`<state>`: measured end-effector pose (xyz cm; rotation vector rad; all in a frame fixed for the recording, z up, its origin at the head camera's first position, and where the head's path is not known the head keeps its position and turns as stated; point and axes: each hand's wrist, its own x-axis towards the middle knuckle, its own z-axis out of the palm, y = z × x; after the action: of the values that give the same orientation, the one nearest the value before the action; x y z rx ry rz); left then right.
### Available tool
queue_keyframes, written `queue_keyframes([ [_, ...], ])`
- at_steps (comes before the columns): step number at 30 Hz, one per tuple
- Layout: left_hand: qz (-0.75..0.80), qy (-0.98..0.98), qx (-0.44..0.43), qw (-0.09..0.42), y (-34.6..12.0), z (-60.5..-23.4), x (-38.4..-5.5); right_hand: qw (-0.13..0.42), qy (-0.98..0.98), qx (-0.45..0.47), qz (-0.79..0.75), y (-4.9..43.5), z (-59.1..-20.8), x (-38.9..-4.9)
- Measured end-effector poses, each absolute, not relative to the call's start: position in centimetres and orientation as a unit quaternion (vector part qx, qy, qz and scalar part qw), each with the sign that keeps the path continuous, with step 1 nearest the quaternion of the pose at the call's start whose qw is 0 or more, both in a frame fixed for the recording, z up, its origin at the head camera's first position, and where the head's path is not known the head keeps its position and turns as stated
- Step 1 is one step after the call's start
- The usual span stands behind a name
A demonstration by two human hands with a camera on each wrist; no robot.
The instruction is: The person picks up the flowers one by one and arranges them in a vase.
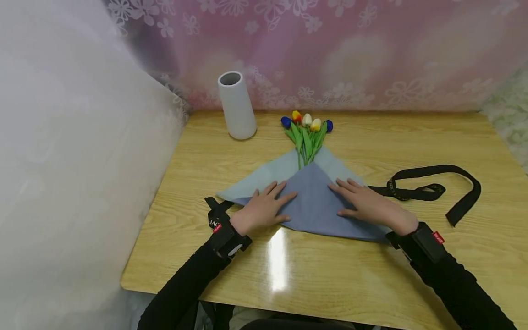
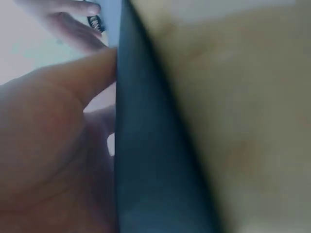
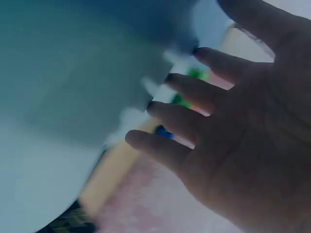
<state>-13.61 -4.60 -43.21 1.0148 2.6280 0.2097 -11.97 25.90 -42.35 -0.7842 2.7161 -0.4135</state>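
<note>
A sheet of blue-grey wrapping paper [image 1: 311, 201], pale on its inner face, lies folded up over the stems of a bunch of tulips [image 1: 306, 137]. Their blue, white, yellow and orange-red heads stick out beyond the paper. My left hand [image 1: 264, 208] rests on the paper's left part, fingers spread. On its right part my right hand [image 1: 363, 201] touches the sheet with straight, spread fingers. In the right wrist view the fingers [image 3: 170, 121] reach to the paper. A black ribbon [image 1: 416, 195] with lettering emerges on both sides of the paper.
A white vase [image 1: 238, 105] stands upright at the back left of the wooden table [image 1: 342, 275]. Behind it hangs a pink floral curtain [image 1: 330, 55]. White sheeting [image 1: 74, 160] borders the left side. The ribbon's long end curls over the table at right.
</note>
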Motion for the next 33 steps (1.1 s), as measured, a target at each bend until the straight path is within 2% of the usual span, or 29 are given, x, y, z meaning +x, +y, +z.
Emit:
queue_keyframes([
  [5,0.122,0.922,0.334,0.152,-6.7,-44.4,-12.2,0.153,0.937,-0.267,-0.166,27.5,-43.6,-10.8],
  [9,0.106,0.930,0.312,0.161,-6.9,-44.4,-12.4,0.167,0.931,-0.266,-0.185,28.0,-43.5,-11.2],
  [18,0.077,0.928,0.302,0.204,-4.8,-43.6,-17.0,0.209,0.932,-0.233,-0.185,29.1,-43.1,-15.1],
  [25,0.080,0.933,0.283,0.206,-3.9,-44.0,-19.0,0.233,0.919,-0.218,-0.233,30.0,-43.3,-18.5],
  [30,0.101,0.938,0.271,0.190,-3.4,-43.9,-20.3,0.212,0.925,-0.191,-0.250,30.1,-43.5,-20.1],
  [33,0.155,0.942,0.258,0.148,-3.4,-43.9,-20.7,0.174,0.935,-0.174,-0.255,30.1,-43.4,-19.9],
])
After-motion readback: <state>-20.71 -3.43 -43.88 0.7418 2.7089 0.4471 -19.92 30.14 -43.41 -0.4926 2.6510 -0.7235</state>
